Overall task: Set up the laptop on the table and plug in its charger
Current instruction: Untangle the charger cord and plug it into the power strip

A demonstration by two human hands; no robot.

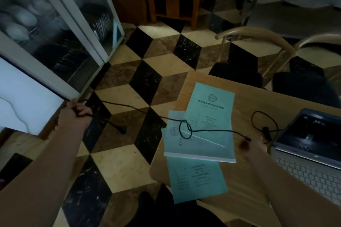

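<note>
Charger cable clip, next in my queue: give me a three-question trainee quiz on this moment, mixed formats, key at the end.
1. True or false: the laptop is open on the table.
2. The charger cable forms a loop over which item? A) chair B) green booklets C) keyboard
3. Which hand holds the cable out over the floor, near its plug?

Key: 1 true; 2 B; 3 the left hand.

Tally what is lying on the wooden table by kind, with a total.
Teal booklets: 3
Open laptop: 1
Black charger cable, looped across the booklets: 1
Total: 5
</note>
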